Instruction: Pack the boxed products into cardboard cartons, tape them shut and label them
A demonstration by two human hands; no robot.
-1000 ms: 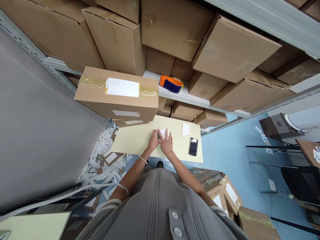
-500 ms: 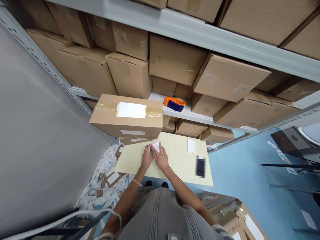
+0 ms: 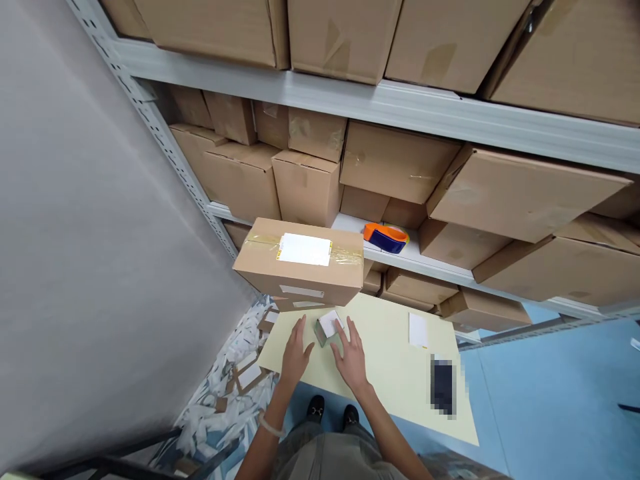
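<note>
Yellow table (image 3: 390, 373), small packet (image 3: 327, 328) between open hands, right (image 3: 351, 352) touching

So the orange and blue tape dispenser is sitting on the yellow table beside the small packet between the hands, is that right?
Not quite. The head view shows the orange and blue tape dispenser on the grey shelf among the cardboard boxes, not on the yellow table. The small packet does lie on the table between the left hand and right hand.

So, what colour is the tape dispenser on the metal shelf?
The tape dispenser is orange on top and dark blue below, seen in the head view.
</note>
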